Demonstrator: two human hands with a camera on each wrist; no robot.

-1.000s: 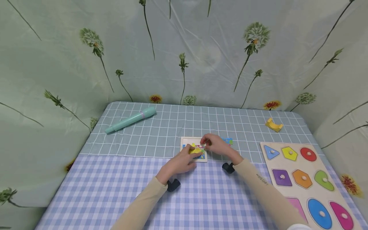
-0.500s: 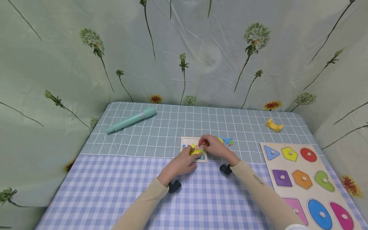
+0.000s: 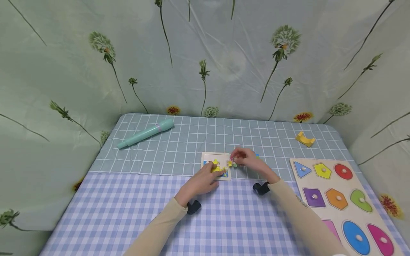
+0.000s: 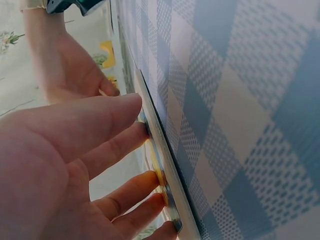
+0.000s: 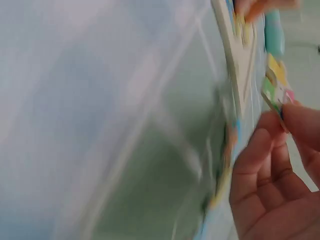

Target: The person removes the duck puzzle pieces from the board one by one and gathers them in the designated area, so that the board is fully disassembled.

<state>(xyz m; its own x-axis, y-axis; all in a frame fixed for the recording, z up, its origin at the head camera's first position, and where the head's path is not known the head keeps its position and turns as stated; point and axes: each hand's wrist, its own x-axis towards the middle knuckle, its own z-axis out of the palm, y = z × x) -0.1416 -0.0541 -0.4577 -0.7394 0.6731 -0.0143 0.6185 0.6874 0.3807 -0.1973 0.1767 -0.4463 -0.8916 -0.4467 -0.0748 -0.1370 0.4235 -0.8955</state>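
Puzzle piece (image 5: 278, 84), one: pinched in right grip (image 3: 247, 158), just right of wooden tray (image 3: 214, 156); left grip (image 3: 201, 180), fingers extended, rests there; best aligned before pressing.

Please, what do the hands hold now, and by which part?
The right hand pinches a jigsaw piece by its pink-marked end; the left hand only rests on the framed puzzle.

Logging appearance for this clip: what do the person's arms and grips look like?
The left sleeve and right sleeve are long and beige; the right bears small dark lettering, unreadable here. A black device sits at the left wrist, a second black device at the right. The left grip and right grip are ungloved.
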